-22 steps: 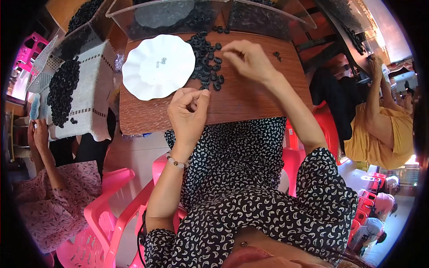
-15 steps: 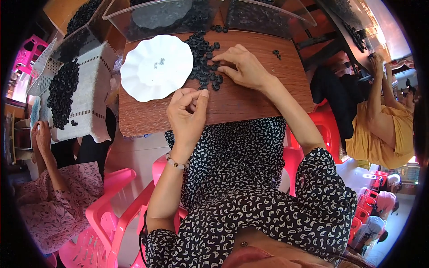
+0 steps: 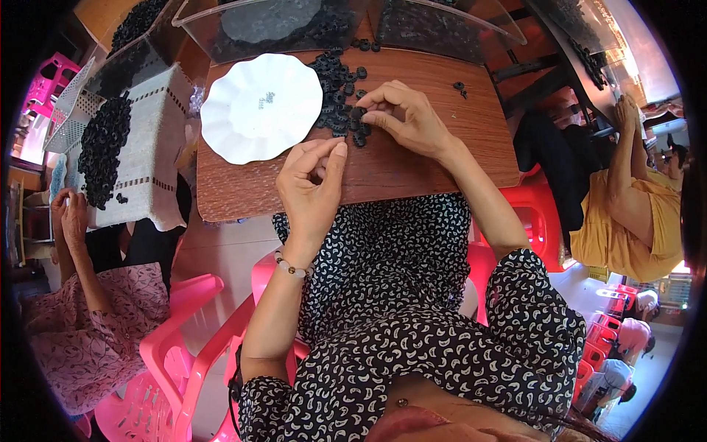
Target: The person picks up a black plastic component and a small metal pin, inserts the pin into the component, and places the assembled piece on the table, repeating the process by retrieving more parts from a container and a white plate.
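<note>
Bright even daylight, soft shadows; overexposed glare upper right; strong fisheye bending, black vignette at rim.

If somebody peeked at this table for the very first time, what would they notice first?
Probably the bright white scalloped plate on the left part of the brown wooden table, with a heap of small black rings piled right beside it. The right hand reaches into that heap with its fingertips pinching at the rings, while the left hand is held up at the table's near edge. Pink plastic chairs glow below.
</note>
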`<state>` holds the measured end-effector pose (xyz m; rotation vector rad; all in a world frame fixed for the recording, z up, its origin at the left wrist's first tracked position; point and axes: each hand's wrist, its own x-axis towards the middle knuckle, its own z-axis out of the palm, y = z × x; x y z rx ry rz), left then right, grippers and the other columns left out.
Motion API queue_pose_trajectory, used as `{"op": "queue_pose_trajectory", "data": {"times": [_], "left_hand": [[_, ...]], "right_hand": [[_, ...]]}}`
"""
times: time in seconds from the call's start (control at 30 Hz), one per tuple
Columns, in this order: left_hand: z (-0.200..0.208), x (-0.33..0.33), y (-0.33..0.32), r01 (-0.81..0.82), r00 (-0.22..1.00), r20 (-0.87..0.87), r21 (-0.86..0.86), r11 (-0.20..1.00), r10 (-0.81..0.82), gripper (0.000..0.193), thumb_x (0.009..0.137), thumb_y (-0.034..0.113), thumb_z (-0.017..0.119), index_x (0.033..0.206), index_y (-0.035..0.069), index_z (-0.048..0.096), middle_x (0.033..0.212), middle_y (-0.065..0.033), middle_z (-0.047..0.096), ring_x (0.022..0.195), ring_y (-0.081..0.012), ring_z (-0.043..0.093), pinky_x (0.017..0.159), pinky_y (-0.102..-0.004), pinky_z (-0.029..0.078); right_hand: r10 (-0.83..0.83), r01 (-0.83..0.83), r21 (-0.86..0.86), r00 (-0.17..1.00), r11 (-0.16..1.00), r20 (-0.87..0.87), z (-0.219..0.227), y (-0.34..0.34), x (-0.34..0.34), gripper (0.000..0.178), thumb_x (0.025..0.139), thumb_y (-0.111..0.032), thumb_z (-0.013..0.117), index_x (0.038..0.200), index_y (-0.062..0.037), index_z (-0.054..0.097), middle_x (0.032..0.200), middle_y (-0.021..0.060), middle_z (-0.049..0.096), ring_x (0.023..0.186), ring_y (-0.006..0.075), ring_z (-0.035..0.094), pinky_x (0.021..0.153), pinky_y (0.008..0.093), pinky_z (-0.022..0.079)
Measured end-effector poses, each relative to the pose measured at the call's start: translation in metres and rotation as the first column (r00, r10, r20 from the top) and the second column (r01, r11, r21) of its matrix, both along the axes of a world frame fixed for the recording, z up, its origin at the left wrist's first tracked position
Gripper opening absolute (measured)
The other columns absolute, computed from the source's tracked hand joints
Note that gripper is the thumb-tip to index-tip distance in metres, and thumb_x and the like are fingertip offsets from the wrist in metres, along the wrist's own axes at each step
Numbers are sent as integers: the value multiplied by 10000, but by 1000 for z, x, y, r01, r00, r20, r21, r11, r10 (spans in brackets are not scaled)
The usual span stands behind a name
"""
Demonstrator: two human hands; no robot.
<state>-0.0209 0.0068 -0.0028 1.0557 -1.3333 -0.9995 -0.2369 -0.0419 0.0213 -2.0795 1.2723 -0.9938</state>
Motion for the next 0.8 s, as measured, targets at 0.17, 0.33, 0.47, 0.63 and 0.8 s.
{"op": "queue_pose_trajectory", "data": {"times": [0.17,0.33,0.47,0.63,0.8], "left_hand": [[-2,-1,1,31,997,-75,-5,1000,-31,209,935,106,756,1117,4,765,953,-30,693,716,-41,546,636,-193,442],[-3,-3,1,3,984,-181,-6,1000,-4,253,932,113,764,1158,1,749,964,-26,702,743,-34,577,637,-191,449],[-10,1,0,14,999,-38,-113,993,-18,240,916,107,781,1131,3,754,923,-27,699,702,-32,605,583,-189,448],[-8,2,2,72,996,-56,-8,997,-72,218,922,101,772,1115,1,753,903,-26,692,693,-43,617,587,-194,464],[-5,2,1,154,925,-371,160,975,-85,227,985,97,692,1183,-9,723,985,-48,678,739,-75,663,628,-197,512]], "right_hand": [[40,-71,115,968,991,249,1,16,13,199,925,-94,748,1110,-28,715,982,25,664,874,108,609,760,248,491],[100,-102,8,988,995,121,14,21,17,189,887,-76,763,1067,-47,712,1016,59,666,859,164,644,759,295,525],[181,-245,-257,952,935,-247,29,24,20,230,840,-93,759,1057,-74,686,1002,87,628,945,284,590,825,386,509],[181,-333,-271,868,903,-463,41,24,22,247,845,-112,739,1083,-97,676,1004,88,605,996,292,559,824,414,503],[263,-314,-206,934,927,-240,49,6,26,251,848,-98,765,1087,-53,703,898,73,651,873,262,603,778,371,499]]}}
